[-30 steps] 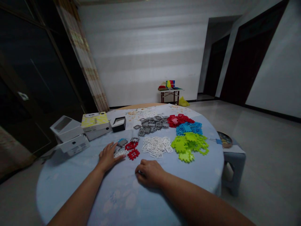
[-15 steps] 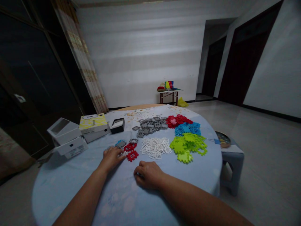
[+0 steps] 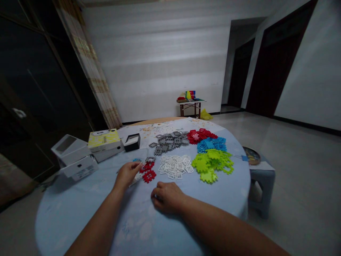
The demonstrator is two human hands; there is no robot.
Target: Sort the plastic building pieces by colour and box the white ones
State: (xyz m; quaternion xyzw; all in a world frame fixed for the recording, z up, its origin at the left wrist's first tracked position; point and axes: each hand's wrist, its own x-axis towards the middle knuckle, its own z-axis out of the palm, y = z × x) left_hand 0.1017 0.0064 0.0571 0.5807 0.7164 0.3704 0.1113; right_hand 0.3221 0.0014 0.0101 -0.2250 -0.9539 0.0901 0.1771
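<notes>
My left hand (image 3: 127, 174) hovers over the left end of a small group of interlocking plastic pieces, thumb and fingers pinched together; whatever lies between them is too small to make out. Partly beneath it lies a white piece (image 3: 136, 179). Red pieces (image 3: 149, 176) sit just right of the fingertips, with a grey piece (image 3: 150, 159) and a partly covered blue piece (image 3: 137, 160) behind. Resting on the tablecloth, my right hand (image 3: 167, 197) has its fingers curled in, hiding anything inside. Ahead of it spreads a pile of white square pieces (image 3: 176, 166).
Grey (image 3: 170, 142), red (image 3: 201, 136), blue (image 3: 211, 144) and lime-green pieces (image 3: 213, 163) form piles across the round table. At left stand white boxes (image 3: 74, 156), a yellow-and-white box (image 3: 104, 140) and a small black box (image 3: 132, 142). A grey stool (image 3: 262, 174) stands right.
My left hand has lifted slightly, its fingers drawing together and uncovering more of the white piece below. My right hand stays in place. The view has shifted a little.
</notes>
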